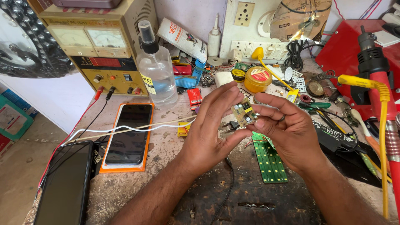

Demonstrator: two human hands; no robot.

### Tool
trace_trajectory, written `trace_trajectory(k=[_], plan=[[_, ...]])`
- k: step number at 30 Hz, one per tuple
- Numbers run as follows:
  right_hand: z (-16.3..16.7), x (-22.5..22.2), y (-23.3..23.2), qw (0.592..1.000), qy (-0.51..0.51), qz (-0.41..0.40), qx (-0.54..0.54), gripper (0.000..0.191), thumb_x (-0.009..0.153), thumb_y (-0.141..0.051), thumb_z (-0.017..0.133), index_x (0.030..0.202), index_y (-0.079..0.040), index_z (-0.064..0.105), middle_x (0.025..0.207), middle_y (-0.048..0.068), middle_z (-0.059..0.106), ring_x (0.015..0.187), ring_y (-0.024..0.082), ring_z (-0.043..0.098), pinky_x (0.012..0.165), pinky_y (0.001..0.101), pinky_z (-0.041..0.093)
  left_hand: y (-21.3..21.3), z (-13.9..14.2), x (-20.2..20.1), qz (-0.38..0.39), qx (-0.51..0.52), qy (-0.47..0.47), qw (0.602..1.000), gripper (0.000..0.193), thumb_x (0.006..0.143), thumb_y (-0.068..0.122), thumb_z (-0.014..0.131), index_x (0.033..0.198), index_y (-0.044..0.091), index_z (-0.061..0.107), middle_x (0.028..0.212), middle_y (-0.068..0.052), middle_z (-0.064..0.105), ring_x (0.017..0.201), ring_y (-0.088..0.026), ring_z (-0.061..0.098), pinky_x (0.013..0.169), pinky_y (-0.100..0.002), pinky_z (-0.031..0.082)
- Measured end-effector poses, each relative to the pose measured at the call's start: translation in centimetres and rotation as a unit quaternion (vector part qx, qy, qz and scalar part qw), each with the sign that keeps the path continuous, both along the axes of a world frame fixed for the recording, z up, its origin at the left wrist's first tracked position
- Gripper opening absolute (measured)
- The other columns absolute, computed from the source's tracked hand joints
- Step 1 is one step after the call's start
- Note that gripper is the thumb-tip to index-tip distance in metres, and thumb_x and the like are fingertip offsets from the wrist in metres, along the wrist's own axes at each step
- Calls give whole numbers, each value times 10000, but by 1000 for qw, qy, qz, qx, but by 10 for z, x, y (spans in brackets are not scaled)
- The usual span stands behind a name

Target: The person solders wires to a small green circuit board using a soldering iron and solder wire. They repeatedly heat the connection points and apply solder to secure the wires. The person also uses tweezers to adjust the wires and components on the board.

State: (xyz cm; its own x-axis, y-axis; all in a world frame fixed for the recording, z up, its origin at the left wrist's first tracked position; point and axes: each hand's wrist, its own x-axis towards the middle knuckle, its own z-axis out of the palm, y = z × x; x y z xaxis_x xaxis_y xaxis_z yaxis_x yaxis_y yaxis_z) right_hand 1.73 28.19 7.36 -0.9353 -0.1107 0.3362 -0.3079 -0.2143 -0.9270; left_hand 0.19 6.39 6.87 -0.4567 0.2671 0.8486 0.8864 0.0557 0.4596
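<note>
At the centre of the frame, the left hand (212, 129) and the right hand (287, 129) pinch a small yellowish circuit board (243, 111) between their fingertips above the worn table (166, 179). Below the hands lies a green LED strip board (270, 160). At lower left an orange-cased phone (128, 135) lies flat, with a clear spray bottle (157, 71) and a beige power supply (100, 46) toward the upper left.

- An electronics repair workshop, cramped and well used.
- A yellow bench power supply (102, 46) with two analogue meters stands at the back, red and black leads plugged in.
- A hot-air rework gun (372, 58) sits at the right.
- A tin of solder paste (258, 78), a green LED strip board (269, 160) and phones (130, 134) crowd the scuffed, stained worktop (166, 179).
- A wall panel of switches and sockets (266, 49) hangs behind.
</note>
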Motion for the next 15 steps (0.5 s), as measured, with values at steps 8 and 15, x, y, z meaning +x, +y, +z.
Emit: trace_trajectory(k=[8, 15], plan=[[-5, -7, 14, 1000, 9, -1, 8, 508, 915, 63, 666, 1411, 10, 569, 1269, 124, 685, 1169, 153, 663, 963, 414, 619, 12, -1, -6, 18, -9, 35, 999, 890, 899, 156, 892, 1594, 75, 340, 1567, -179, 438, 1455, -308, 508, 1211, -377, 502], [1, -12, 17, 996, 11, -40, 76, 500, 905, 50, 665, 1396, 2, 585, 1236, 129, 717, 1120, 149, 682, 946, 348, 603, 18, 7, -7, 76, -40, 9, 996, 695, 901, 165, 864, 1478, 51, 494, 1405, -173, 590, 1316, -321, 623, 1101, -412, 552]])
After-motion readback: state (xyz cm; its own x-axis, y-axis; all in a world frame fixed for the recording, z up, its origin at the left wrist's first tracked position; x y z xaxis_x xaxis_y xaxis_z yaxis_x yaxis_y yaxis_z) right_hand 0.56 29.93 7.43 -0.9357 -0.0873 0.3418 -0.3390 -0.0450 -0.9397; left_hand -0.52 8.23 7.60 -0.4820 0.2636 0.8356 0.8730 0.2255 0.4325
